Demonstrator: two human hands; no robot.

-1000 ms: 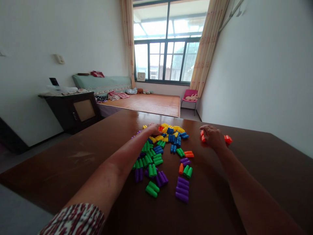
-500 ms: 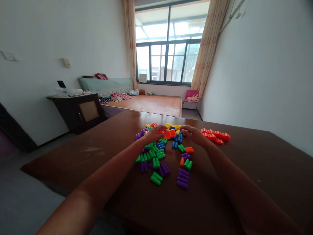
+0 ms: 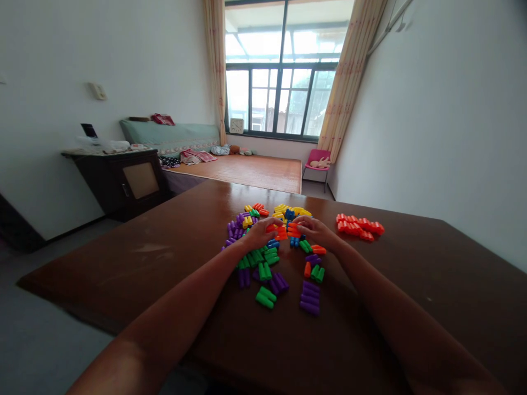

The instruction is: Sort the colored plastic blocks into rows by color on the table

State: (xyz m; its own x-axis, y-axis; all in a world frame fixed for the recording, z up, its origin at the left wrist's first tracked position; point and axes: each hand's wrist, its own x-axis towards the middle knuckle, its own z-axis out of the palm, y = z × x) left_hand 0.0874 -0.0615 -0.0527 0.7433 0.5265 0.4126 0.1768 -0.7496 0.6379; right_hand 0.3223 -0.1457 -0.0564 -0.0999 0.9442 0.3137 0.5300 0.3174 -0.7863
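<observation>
Small plastic building blocks shaped like joined tubes lie on the brown table. My left hand (image 3: 262,233) is closed on orange building blocks (image 3: 281,234) above the pile. Facing it, my right hand (image 3: 313,229) pinches another orange building block (image 3: 293,230). The two held parts are close together; whether they touch I cannot tell. Beneath and around my left hand are green blocks (image 3: 254,259), purple blocks (image 3: 233,229) and yellow blocks (image 3: 302,212). A few blue blocks (image 3: 294,241) show under my right hand.
A joined group of orange blocks (image 3: 359,226) lies on the table (image 3: 370,274) to the right. Nearer me are a purple stack (image 3: 309,298) and a loose green block (image 3: 265,297). Beyond the table stand a bed (image 3: 263,169), a dark cabinet (image 3: 115,186) and a pink chair (image 3: 316,159).
My right hand has moved left toward my left hand and now holds an orange block. The orange blocks in my left hand have shifted slightly down. The view has turned a little.
</observation>
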